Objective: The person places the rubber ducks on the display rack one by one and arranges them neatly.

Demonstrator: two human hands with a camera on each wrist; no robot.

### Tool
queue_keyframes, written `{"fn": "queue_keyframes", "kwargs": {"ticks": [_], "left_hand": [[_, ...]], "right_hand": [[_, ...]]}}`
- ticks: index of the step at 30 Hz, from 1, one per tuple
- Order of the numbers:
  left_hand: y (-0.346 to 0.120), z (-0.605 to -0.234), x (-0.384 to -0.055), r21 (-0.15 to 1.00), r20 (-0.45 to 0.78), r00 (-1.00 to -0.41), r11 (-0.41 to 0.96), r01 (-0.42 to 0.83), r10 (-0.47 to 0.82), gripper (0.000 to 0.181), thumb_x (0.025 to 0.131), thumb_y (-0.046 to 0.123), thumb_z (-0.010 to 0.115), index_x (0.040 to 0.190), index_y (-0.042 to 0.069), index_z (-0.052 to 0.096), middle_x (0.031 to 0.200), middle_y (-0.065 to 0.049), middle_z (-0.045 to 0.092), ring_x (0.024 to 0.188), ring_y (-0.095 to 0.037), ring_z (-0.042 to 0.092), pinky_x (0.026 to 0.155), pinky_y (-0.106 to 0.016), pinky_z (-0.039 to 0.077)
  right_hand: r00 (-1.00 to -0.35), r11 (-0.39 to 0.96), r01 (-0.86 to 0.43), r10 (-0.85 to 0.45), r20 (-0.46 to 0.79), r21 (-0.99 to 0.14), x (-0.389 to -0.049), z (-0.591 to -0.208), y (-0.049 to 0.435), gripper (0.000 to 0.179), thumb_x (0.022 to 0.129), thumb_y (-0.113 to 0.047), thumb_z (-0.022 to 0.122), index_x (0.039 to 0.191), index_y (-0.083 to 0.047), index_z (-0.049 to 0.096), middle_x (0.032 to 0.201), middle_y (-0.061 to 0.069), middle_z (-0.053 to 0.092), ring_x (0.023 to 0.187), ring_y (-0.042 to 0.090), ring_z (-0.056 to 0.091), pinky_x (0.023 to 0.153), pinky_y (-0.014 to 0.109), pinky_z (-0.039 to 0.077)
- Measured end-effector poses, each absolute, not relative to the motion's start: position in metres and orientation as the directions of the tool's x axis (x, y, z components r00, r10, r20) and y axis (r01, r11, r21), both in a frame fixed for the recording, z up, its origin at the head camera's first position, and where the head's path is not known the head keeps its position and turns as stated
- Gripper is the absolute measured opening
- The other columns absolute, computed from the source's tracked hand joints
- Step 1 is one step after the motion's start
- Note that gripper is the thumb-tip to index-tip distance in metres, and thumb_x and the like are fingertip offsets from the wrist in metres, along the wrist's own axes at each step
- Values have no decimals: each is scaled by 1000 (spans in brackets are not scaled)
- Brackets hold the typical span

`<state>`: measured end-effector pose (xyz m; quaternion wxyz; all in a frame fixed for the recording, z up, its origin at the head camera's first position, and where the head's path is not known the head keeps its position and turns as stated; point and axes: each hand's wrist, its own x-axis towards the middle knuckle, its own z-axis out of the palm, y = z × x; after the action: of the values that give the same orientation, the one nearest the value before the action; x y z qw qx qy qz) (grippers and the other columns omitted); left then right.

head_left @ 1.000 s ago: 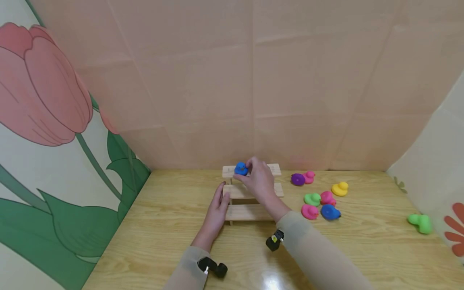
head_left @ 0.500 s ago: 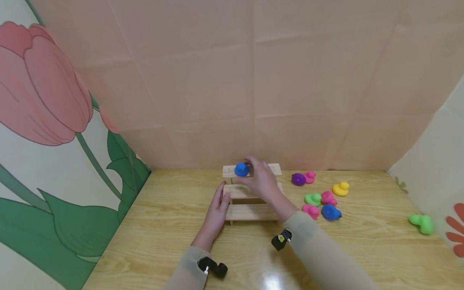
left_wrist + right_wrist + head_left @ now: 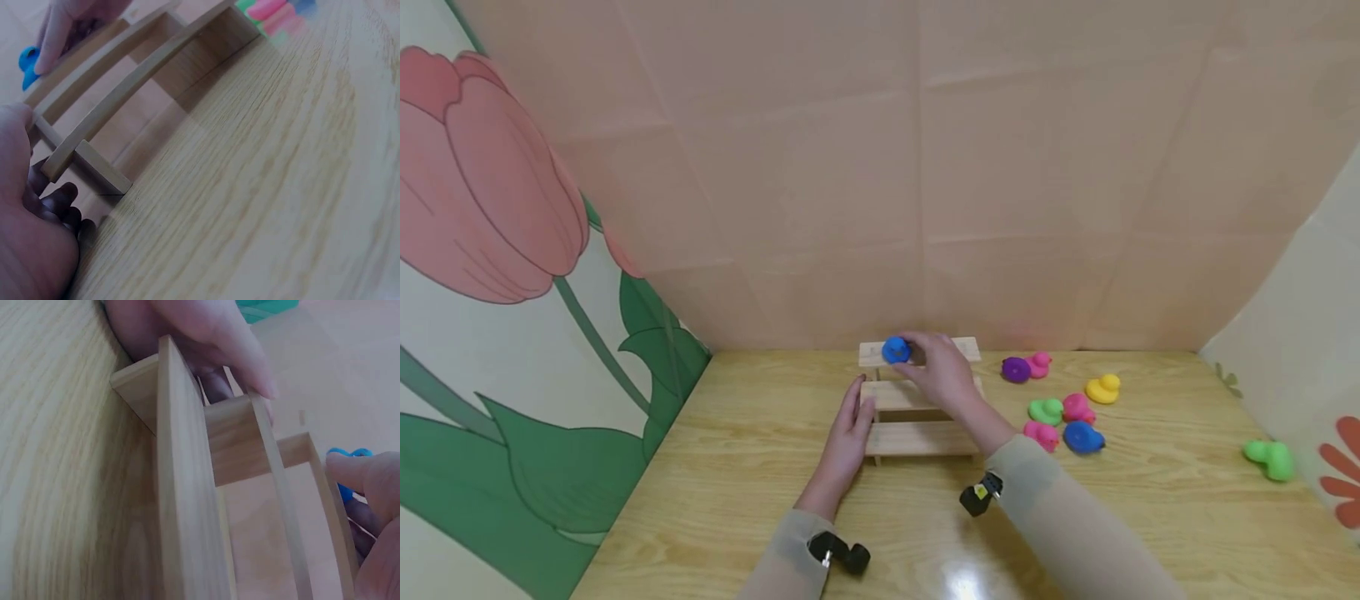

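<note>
A small blue rubber duck (image 3: 896,350) sits at the left part of the top step of a three-step wooden rack (image 3: 917,438). My right hand (image 3: 942,372) reaches over the lower steps and pinches the duck from its right side, thumb and fingers against it. In the right wrist view, the thumb covers much of the blue duck (image 3: 345,491). Down at the rack's left end, my left hand (image 3: 847,425) grips the side. Its thumb lies over the step edge in the right wrist view, while other fingers are partly hidden behind the wood.
Right of the rack lie several rubber ducks: purple (image 3: 1017,370), pink (image 3: 1040,364), yellow (image 3: 1103,389), green (image 3: 1046,411) and blue (image 3: 1083,437). A green toy (image 3: 1270,460) lies far right. A pinkish sheet (image 3: 917,208) hangs behind the table.
The blue duck on the top step has turned from facing right to facing nearer the front. My right fingers loosened a little, then closed on it again. The left hand stays put.
</note>
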<state>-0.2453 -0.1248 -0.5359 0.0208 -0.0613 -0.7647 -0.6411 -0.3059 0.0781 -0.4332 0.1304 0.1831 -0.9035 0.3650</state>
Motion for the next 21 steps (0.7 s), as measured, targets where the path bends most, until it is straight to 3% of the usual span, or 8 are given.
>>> {"fn": "queue_keyframes", "kwargs": {"ticks": [8, 21], "left_hand": [[-125, -537, -246, 977, 114, -991, 174, 126, 75, 66, 117, 59, 45, 176, 38, 26, 183, -4, 21, 164, -36, 27, 131, -60, 28], [-125, -538, -247, 980, 114, -991, 154, 123, 71, 67, 116, 58, 47, 176, 34, 28, 182, -5, 23, 164, -37, 28, 131, -60, 27]], "right_hand": [[-906, 700, -388, -169, 389, -600, -304, -437, 71, 51, 98, -30, 89, 142, -10, 74, 137, 10, 75, 134, 35, 61, 113, 57, 51], [-906, 701, -389, -173, 387, -598, -304, -436, 70, 57, 97, -32, 90, 146, -12, 71, 141, 11, 73, 135, 38, 61, 112, 59, 51]]}}
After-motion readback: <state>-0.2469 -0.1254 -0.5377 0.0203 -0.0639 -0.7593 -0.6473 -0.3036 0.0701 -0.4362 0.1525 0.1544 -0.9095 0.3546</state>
